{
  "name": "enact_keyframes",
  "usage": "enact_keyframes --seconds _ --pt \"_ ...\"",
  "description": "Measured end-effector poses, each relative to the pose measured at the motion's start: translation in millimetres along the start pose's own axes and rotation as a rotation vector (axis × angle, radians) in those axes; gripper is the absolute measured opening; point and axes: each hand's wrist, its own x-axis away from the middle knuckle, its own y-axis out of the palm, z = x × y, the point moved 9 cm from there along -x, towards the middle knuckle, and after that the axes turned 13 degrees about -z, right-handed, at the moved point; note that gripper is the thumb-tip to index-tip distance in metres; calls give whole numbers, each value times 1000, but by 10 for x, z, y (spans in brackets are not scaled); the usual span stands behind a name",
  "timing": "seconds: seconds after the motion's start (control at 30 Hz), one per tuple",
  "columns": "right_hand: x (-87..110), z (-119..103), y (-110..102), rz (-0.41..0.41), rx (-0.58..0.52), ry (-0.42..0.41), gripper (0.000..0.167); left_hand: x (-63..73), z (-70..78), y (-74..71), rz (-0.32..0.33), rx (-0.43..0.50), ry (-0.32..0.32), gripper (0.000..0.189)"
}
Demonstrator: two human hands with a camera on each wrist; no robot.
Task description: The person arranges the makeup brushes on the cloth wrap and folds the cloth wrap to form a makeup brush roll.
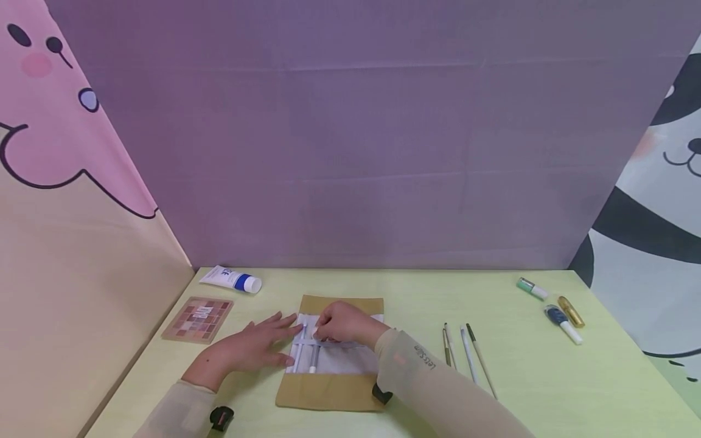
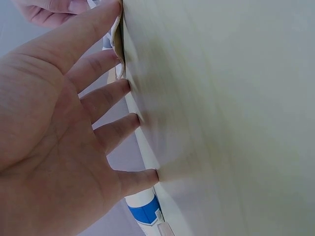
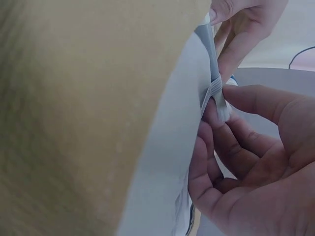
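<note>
A brown fabric case (image 1: 328, 392) with a white lining lies unfolded on the table, a pale elastic band (image 1: 342, 344) running across it. My right hand (image 1: 347, 322) pinches the upper end of a slim grey stick with white ends (image 1: 314, 359), which passes under the band; in the right wrist view, thumb and fingertips are right at the band beside the stick's end (image 3: 223, 112). To its left, a thin white stick (image 1: 299, 356) also sits under the band. My left hand (image 1: 249, 347) rests spread at the case's left edge, fingers extended, as the left wrist view also shows.
Left of the case are a makeup palette (image 1: 198, 319) and a white tube with a blue band (image 1: 231, 279). Several thin brushes (image 1: 468, 356) lie to the right. Farther right are a green-and-white bottle (image 1: 531, 288), a dark blue bottle (image 1: 562, 323) and a gold tube (image 1: 571, 311).
</note>
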Motion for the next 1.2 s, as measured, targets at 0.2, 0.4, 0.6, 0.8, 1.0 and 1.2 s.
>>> enact_keyframes --seconds 0.2,0.4,0.6,0.8,1.0,1.2 --pt "26 6 -34 23 45 16 6 -12 6 -9 -2 -8 -1 75" --pt "84 30 -63 36 12 20 8 1 19 -10 -3 2 1 76" --pt "174 76 -187 39 -126 -8 17 -3 14 -3 -7 -3 -8 78" --pt "254 131 -322 33 -329 -54 35 -10 7 1 -5 5 -11 78" --pt "427 157 -501 46 -356 -130 46 7 10 10 -2 16 -2 78" --pt "681 284 -770 104 -328 -155 43 9 13 3 -2 10 5 78"
